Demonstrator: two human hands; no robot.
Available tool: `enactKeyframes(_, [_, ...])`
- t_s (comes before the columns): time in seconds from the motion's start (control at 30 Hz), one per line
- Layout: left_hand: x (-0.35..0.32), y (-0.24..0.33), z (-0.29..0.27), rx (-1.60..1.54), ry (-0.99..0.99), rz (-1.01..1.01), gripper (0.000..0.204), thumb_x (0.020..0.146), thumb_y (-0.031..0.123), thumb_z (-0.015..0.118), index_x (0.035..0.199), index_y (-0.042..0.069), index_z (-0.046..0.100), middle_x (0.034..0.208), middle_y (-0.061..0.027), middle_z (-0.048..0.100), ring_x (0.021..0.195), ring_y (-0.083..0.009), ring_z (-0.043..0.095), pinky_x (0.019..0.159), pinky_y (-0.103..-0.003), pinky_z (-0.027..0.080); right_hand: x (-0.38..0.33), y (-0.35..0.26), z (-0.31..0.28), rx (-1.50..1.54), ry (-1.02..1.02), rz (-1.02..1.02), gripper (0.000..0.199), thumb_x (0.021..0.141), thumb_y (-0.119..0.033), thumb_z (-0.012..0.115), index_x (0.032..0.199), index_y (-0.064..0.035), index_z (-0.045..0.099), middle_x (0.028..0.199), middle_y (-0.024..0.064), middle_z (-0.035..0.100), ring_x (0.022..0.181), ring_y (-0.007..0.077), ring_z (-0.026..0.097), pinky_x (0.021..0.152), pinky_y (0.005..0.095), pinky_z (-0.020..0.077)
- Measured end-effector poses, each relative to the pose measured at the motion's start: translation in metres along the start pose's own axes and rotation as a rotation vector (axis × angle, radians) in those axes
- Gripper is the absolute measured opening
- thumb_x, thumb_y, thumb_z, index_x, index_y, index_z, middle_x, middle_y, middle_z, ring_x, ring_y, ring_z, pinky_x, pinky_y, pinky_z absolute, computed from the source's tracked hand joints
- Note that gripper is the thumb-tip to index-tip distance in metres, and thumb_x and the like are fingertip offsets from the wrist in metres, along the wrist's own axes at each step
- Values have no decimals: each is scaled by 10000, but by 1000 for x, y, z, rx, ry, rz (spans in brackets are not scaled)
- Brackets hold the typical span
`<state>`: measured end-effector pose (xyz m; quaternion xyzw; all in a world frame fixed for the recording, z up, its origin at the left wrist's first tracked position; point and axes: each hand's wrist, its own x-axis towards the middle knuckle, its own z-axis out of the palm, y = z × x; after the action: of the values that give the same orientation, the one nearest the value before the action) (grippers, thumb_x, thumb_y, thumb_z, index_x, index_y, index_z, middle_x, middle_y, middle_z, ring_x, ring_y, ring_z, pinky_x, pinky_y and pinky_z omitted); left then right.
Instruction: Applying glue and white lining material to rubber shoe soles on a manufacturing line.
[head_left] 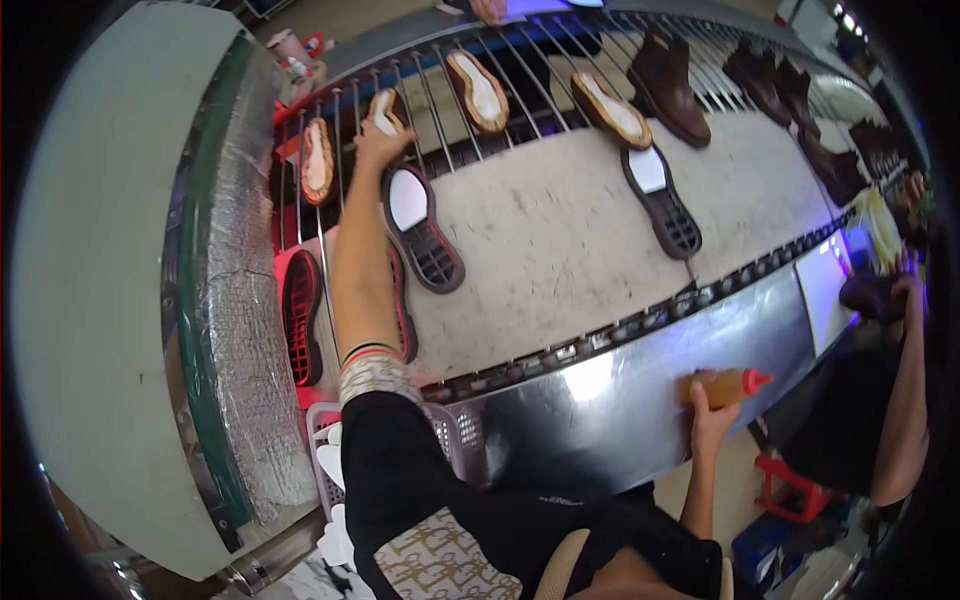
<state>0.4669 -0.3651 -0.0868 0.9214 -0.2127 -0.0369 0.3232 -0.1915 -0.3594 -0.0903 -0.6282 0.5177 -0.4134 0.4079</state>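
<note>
My left hand [378, 140] reached far, fingers pinching upturned shoe [385, 110] on wire rack [520, 70]; right hand [712, 405] wrapped round glue bottle [728, 386] near me. Judged pick-up step; next needs lift clear of wires.

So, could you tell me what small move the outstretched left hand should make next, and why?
Probably close the fingers and lift. The left hand already rests on the tan shoe upper with its pale insole lying on the metal rod conveyor, but its grip looks unfinished. The right hand holds the amber squeeze bottle with a red cap.
</note>
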Motion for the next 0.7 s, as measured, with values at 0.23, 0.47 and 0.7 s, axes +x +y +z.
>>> enactKeyframes(0.23, [-54,24,-2,228,-52,167,1121,532,507,742,1353,-10,179,1232,-378,367,1069,-421,496,898,-393,443,1,-12,1,78,-39,-46,295,723,-87,714,957,2,558,907,85,598,814,178,575,763,297,459])
enactKeyframes(0.47, [-132,-38,-72,329,-376,10,853,732,638,471,1341,55,340,1221,-248,514,1170,-439,443,991,-530,294,9,-12,18,83,-88,-90,380,711,-123,744,1001,8,535,905,81,601,811,174,582,749,295,467])
enactKeyframes(0.7, [-267,-52,-69,801,-555,133,872,660,588,584,1092,-167,516,1135,-327,526,1082,-368,544,927,-388,424,14,-6,10,39,-44,-175,400,728,-146,723,1036,2,515,885,84,605,779,173,579,719,301,470])
